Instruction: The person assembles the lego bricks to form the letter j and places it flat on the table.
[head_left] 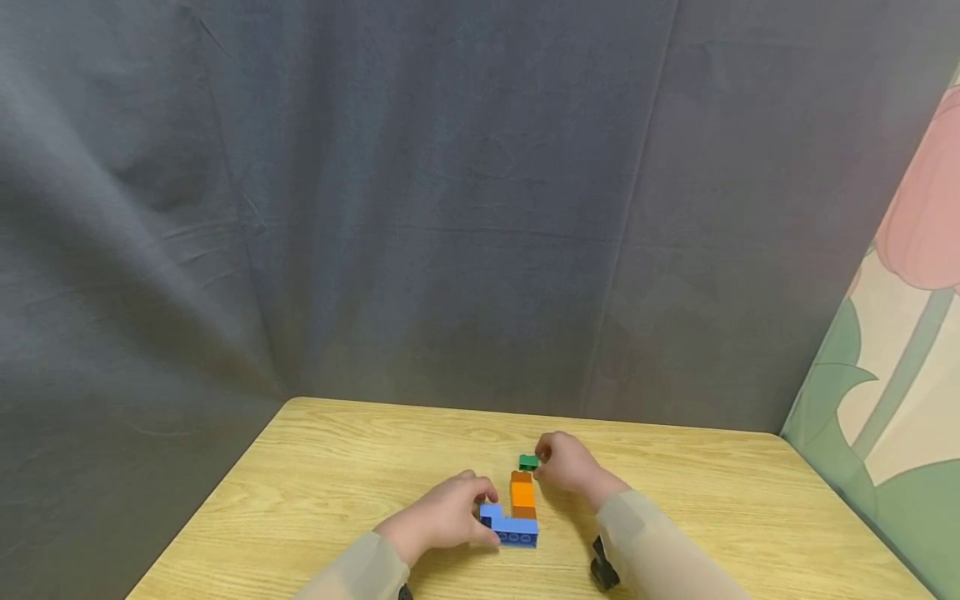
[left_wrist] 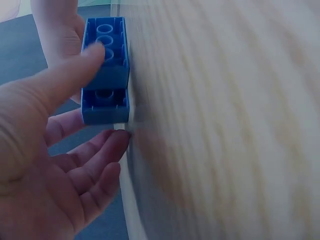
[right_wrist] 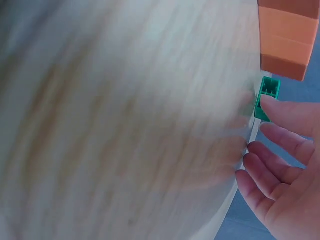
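Grey drape behind; pale wood table (head_left: 337, 467) in front; flowered panel at 3 o'clock. Left hand (head_left: 442, 517) at 9 o'clock of the build, thumb laid on the blue brick (head_left: 513, 530) and fingers loosely spread beside it, apparently to steady it. Orange brick (head_left: 522, 496) joined at 12 o'clock of the blue, forming an L. Right hand (head_left: 570, 462) pinching the green brick (head_left: 528, 462), small and glossy, at 12 o'clock of the orange, seemingly lined up with it.

Left hand (left_wrist: 45, 165) thumb resting on blue brick (left_wrist: 106, 75), fingers loosely spread, wooden table (left_wrist: 225, 125) blurred
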